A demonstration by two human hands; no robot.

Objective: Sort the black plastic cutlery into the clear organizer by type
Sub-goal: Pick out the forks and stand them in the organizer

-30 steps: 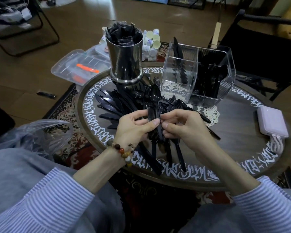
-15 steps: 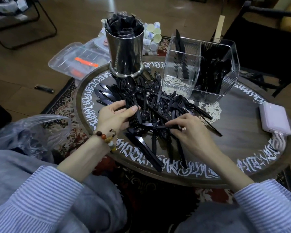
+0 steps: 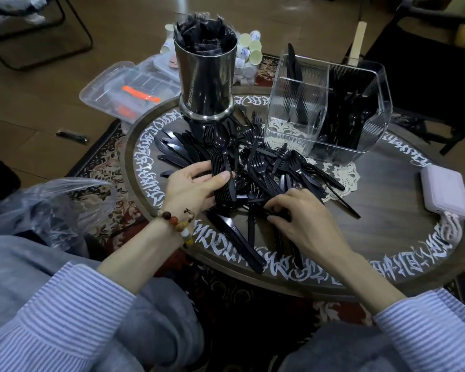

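Gripping: the left hand [image 3: 196, 183] holds a stack of spoons [image 3: 220, 162], thumb pressed across the handles and fingers curled beneath, bowls pointing toward the metal cup [image 3: 206, 76].
Right hand [image 3: 295, 218]: fingers curled down into the cutlery pile [image 3: 266, 170], tips pinching black handles; exactly which piece, I cannot tell.
Cutlery pile: spread on the round table [image 3: 387, 210], in front of the organizer [image 3: 328, 108] and touching its base.
Organizer: at the table's far side; its left compartment holds a few knives, its right compartment is packed with black pieces.
Metal cup: left of the organizer, stuffed with black wrappers.
Knives [image 3: 177, 149]: fanned out left of the pile.
Power bank [image 3: 444, 190]: right of the organizer, near the table's edge.
Plastic bag [image 3: 51, 208]: left of the table, well away from the organizer.
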